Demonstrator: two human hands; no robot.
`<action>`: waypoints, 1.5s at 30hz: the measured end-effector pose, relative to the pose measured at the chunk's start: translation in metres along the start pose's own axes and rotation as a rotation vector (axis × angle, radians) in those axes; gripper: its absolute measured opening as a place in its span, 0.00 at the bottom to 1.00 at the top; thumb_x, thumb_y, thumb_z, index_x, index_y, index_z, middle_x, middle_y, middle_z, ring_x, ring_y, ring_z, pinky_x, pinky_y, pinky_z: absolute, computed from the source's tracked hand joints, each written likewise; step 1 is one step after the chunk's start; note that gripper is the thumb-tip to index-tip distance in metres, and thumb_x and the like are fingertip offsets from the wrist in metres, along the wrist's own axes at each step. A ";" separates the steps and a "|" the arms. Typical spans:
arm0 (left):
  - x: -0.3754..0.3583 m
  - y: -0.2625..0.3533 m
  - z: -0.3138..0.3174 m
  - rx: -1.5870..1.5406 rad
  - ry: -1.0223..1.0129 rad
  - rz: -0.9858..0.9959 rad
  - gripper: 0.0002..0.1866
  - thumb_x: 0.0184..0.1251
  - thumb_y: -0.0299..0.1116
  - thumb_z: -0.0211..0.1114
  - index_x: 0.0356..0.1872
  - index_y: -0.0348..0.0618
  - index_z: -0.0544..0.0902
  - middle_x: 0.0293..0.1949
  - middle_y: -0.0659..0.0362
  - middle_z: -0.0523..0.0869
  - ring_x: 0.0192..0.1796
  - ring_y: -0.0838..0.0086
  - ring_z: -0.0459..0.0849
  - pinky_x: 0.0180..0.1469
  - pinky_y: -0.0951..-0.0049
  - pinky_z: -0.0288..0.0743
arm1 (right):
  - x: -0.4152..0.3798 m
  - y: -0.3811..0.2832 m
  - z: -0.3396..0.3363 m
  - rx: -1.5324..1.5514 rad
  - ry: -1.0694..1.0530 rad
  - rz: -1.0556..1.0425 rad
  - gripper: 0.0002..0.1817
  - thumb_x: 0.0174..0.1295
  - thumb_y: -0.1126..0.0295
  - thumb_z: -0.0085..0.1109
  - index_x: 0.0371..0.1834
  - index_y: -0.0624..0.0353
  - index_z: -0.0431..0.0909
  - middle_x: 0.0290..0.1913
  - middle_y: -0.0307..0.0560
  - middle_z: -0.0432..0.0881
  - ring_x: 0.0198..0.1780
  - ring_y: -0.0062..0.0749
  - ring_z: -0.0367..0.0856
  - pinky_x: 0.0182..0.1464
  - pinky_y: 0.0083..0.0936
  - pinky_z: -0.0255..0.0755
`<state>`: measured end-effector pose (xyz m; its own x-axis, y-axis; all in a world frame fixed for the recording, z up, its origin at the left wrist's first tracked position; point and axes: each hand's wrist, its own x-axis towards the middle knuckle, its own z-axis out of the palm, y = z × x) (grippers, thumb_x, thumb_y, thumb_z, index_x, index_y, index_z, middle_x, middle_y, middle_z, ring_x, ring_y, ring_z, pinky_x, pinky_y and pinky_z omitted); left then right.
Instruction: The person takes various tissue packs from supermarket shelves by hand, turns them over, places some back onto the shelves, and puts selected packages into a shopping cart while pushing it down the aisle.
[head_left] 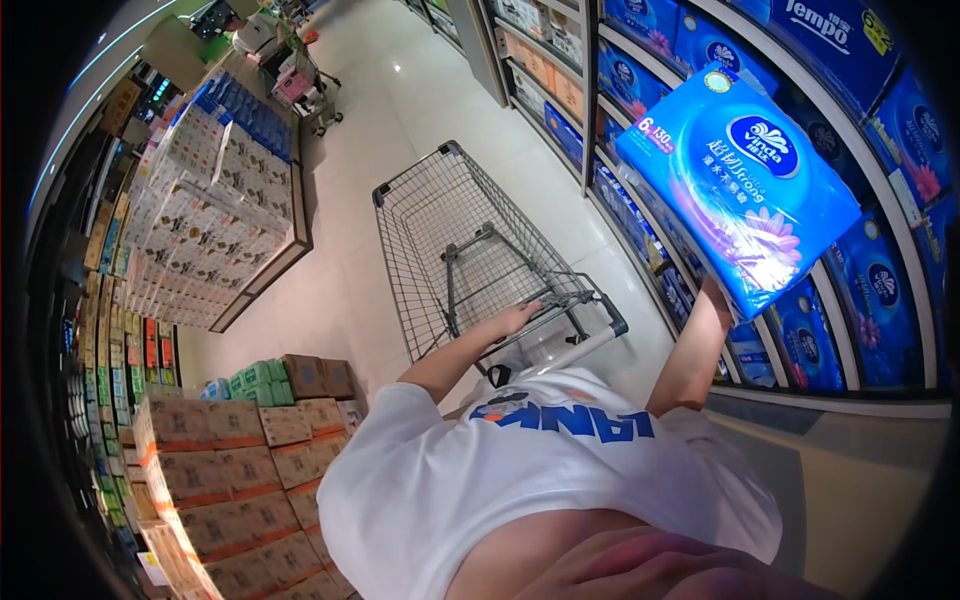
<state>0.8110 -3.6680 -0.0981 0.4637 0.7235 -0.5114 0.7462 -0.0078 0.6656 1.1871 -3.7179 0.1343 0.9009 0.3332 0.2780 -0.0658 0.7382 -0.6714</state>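
My right hand [712,300] holds a large blue Vinda tissue pack [740,190] from below, its front with a pink flower facing up. Most of that hand's fingers are hidden behind the pack. The pack is in front of the shelves on the right. My left hand [515,320] rests at the near end of a wire shopping cart [470,240], its fingers bent by the rim near the handle. Nothing lies in the cart's basket. What the left fingers grip is too small to make out for certain.
Shelves [860,370] of blue tissue packs run along the right. On the left stand a stack of white packs [210,210] and a stack of brown cartons [230,480], with green packs [262,383] behind. A person [255,38] stands by another cart [305,85] at the far end.
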 end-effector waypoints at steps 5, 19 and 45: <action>-0.011 0.026 -0.012 0.125 -0.077 0.088 0.37 0.69 0.63 0.41 0.55 0.36 0.78 0.52 0.37 0.79 0.58 0.46 0.76 0.62 0.58 0.67 | 0.004 -0.001 0.002 -0.148 -0.032 -0.173 0.24 0.73 0.54 0.37 0.67 0.54 0.58 0.68 0.51 0.62 0.69 0.45 0.61 0.68 0.48 0.59; -0.096 0.340 -0.144 -0.066 0.357 1.437 0.44 0.46 0.54 0.75 0.63 0.44 0.70 0.65 0.49 0.68 0.67 0.56 0.66 0.67 0.60 0.60 | 0.001 -0.089 0.070 0.543 -0.516 0.283 0.26 0.75 0.56 0.32 0.72 0.57 0.50 0.68 0.47 0.62 0.69 0.38 0.62 0.68 0.36 0.62; -0.049 0.330 -0.104 -1.652 -0.263 0.989 0.41 0.64 0.66 0.48 0.69 0.45 0.60 0.63 0.50 0.69 0.64 0.49 0.68 0.65 0.41 0.62 | -0.012 -0.189 0.056 -0.656 -0.609 -0.072 0.48 0.56 0.58 0.68 0.74 0.65 0.49 0.69 0.52 0.62 0.69 0.36 0.62 0.69 0.28 0.54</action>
<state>0.9850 -3.6344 0.2032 0.5377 0.7649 0.3546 -0.8229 0.3847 0.4181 1.1645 -3.8285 0.2962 0.4972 0.6901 0.5259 0.4087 0.3484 -0.8435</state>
